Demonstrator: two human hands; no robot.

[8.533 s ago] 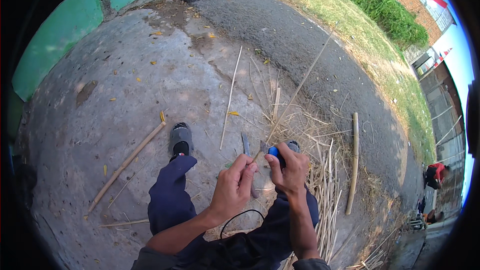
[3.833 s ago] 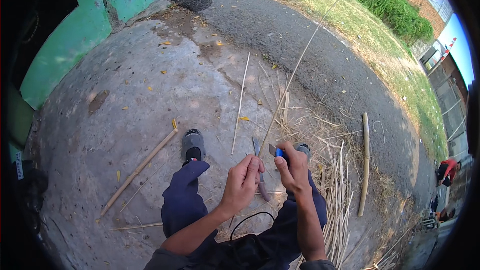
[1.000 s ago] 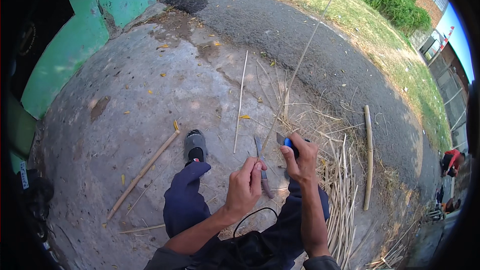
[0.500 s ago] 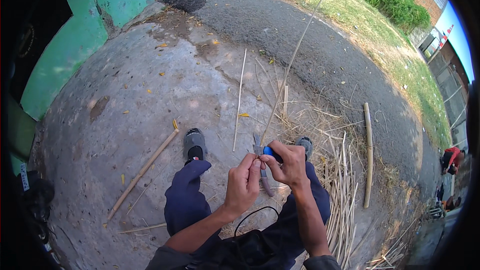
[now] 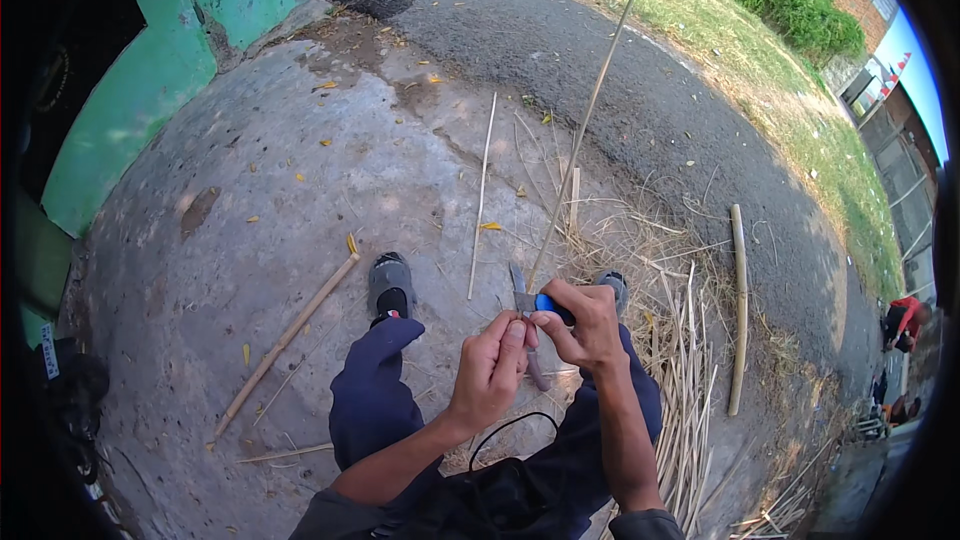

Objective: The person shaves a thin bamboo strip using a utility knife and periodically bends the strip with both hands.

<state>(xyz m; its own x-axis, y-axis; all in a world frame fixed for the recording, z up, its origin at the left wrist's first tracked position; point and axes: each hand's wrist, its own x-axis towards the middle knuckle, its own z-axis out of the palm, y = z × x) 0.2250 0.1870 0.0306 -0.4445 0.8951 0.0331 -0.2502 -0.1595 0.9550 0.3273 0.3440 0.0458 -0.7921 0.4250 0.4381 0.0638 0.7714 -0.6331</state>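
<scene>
Pinching: left hand (image 5: 490, 365), thumb closed against its fingers on the near end of a long thin strip (image 5: 590, 110)
Knife grip: right hand (image 5: 585, 325), wrapped around a blue-handled knife (image 5: 552, 308), its thumb close beside the left fingertips
Blade: pointing leftward by the strip's near end; whether it touches cannot be told
Strip: slanting up from the hands, across the view of the concrete (image 5: 340, 190) and the asphalt (image 5: 480, 50), to the top of the view
Second knife: a brown-handled knife (image 5: 538, 372) on the concrete beyond the left hand, partly hidden by it
Feet: two grey shoes, the left shoe (image 5: 389, 285) in plain view, the right shoe (image 5: 614, 290) partly hidden
Poles: a bamboo pole (image 5: 285, 348) left of the left shoe; a thicker pole (image 5: 739, 310) near the asphalt's edge
Thin stick: a pale stick (image 5: 483, 195) on the concrete, left of the strip
Heap: split strips (image 5: 685, 380) right of the right forearm, with curly shavings (image 5: 635, 230) above them
</scene>
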